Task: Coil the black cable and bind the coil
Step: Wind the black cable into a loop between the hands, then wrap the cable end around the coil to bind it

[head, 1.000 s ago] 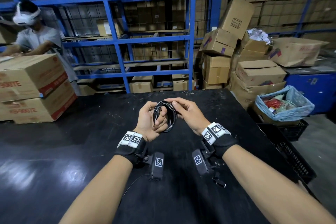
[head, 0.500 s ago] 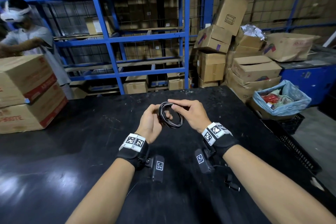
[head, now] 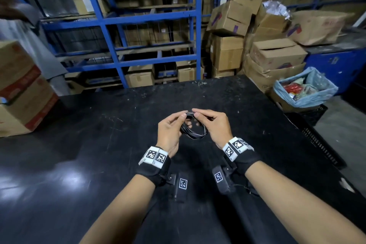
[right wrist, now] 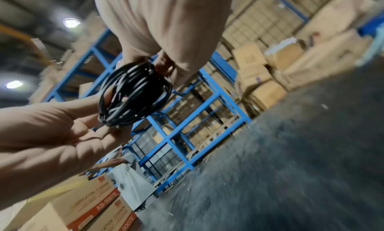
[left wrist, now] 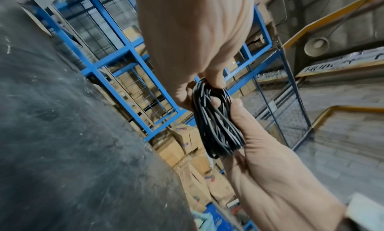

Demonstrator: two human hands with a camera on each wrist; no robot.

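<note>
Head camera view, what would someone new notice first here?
First, the two hands, left hand and right hand, pinching a coil of black cable above the middle of the black table. Behind it stand blue shelves, with stacked cardboard boxes to the right.

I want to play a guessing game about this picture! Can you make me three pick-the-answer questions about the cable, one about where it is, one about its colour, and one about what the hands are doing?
1. Where is the cable coil?
A. flat on the table
B. held up between both hands, over the black table
C. in the blue bag

2. What colour is the cable?
A. black
B. red
C. yellow

3. What are the left hand and right hand doing?
A. both resting flat
B. only one touches the coil
C. both pinching the coil's far edge

Answers: 1 B, the wrist views show fingers gripping the coil off the table. 2 A, its strands are black in every view. 3 C, the fingertips meet at the coil's far edge.
</note>
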